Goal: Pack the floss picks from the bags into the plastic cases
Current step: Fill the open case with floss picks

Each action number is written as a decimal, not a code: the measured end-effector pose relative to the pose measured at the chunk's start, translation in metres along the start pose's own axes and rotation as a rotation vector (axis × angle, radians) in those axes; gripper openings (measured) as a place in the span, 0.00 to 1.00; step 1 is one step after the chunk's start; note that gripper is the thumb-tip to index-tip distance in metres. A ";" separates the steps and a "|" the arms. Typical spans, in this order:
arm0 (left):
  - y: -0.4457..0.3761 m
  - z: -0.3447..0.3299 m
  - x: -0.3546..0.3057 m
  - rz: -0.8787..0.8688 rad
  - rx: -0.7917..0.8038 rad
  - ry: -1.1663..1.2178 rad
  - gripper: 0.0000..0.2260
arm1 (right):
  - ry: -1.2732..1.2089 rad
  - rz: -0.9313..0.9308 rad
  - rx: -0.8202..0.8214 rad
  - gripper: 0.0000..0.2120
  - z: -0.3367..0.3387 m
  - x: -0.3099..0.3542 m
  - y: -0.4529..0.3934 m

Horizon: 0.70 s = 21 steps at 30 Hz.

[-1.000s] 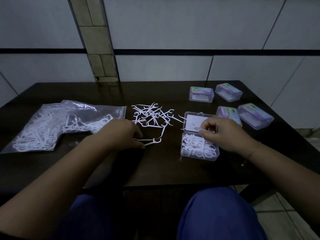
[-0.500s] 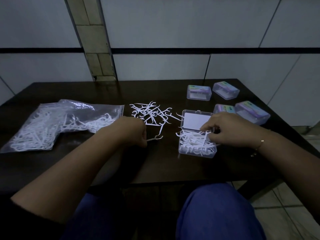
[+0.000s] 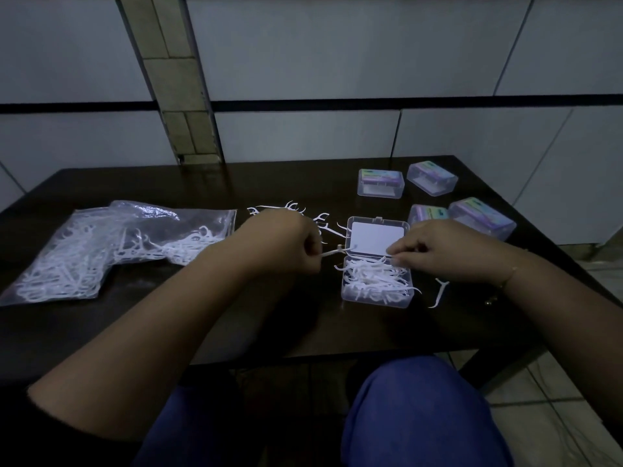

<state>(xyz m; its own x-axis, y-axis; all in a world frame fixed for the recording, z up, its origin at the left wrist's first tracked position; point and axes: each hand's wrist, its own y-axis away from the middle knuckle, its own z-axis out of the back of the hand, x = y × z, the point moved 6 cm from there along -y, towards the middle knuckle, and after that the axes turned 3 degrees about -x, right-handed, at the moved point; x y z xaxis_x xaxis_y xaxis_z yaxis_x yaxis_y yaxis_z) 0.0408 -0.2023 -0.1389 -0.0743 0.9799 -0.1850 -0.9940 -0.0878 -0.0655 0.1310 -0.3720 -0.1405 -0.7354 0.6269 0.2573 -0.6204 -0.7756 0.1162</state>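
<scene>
Pick point(image 3: 332, 252) in left hand point(image 3: 286, 241) points right toward open case point(image 3: 376, 281).

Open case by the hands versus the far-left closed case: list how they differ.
The open case has its lid flipped back; the far-left closed case is shut. The open case shows loose white floss picks heaped in it; the closed one shows a coloured label on top. Both are clear plastic.
</scene>
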 end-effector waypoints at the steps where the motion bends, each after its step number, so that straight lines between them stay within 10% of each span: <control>1: -0.005 -0.001 -0.010 -0.025 -0.003 -0.004 0.02 | -0.026 -0.021 -0.012 0.14 0.002 -0.002 0.001; 13: -0.023 -0.023 -0.049 -0.138 -0.106 0.024 0.17 | 0.248 -0.037 0.173 0.09 -0.012 -0.034 0.016; 21: 0.024 -0.062 -0.033 0.216 -0.103 0.171 0.42 | 0.417 0.014 0.257 0.11 -0.024 -0.034 0.017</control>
<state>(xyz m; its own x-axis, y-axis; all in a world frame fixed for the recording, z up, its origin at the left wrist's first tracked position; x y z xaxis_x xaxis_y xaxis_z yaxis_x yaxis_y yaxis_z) 0.0247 -0.2475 -0.1957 -0.2598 0.8929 -0.3677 -0.9425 -0.3173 -0.1045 0.1393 -0.4045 -0.1701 -0.8221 0.5518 -0.1399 -0.5612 -0.7444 0.3618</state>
